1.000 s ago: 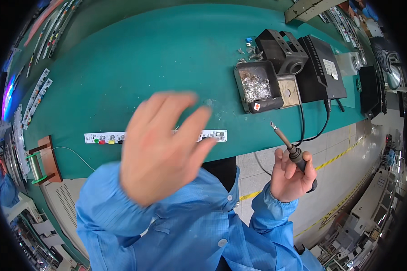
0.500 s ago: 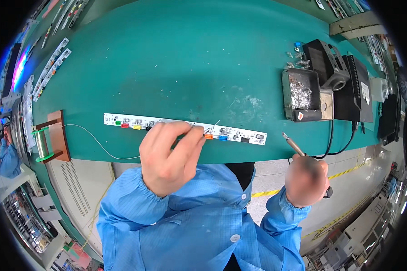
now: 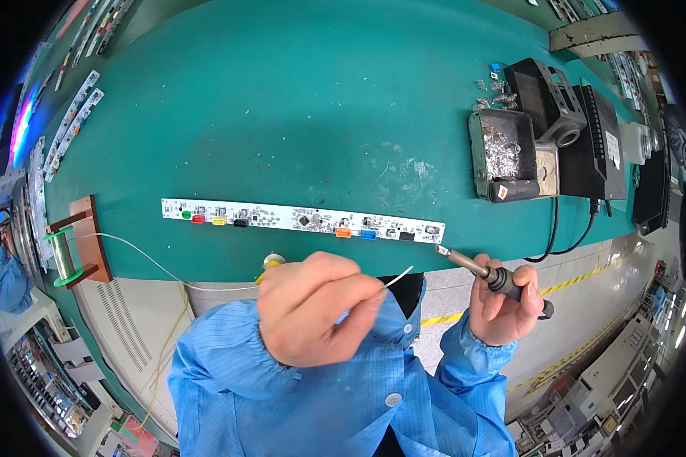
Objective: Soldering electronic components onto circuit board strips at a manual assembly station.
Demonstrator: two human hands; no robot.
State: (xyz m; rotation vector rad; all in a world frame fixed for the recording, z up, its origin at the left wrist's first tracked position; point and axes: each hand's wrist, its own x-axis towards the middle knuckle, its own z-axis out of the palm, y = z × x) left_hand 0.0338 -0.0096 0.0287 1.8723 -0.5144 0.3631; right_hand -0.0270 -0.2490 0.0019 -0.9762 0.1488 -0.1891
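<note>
A long white circuit board (image 3: pixel 282 216) lies across the near part of the green bench, with green, red, yellow, black, orange and blue parts along it. Just below its middle, my left hand (image 3: pixel 316 308) pinches a length of solder wire (image 3: pixel 399 276), whose free end points right. The wire trails left to a spool (image 3: pixel 63 256). In my right hand (image 3: pixel 504 308) is a soldering iron (image 3: pixel 466 262), its tip close to the board's right end; contact cannot be made out. A small yellow and silver thing (image 3: pixel 271 262) shows behind my left hand, partly hidden.
A wooden spool holder (image 3: pixel 91 238) stands at the left edge. At right are a dark metal tray (image 3: pixel 503 145) with solder scraps, a black iron stand (image 3: pixel 545 103) and a black box (image 3: pixel 598 148) with cables. More circuit boards (image 3: pixel 72 126) lie at the far left.
My left hand has come off the board toward me and right, and the solder wire's end now shows. The iron has moved left, its tip nearing the board's right end.
</note>
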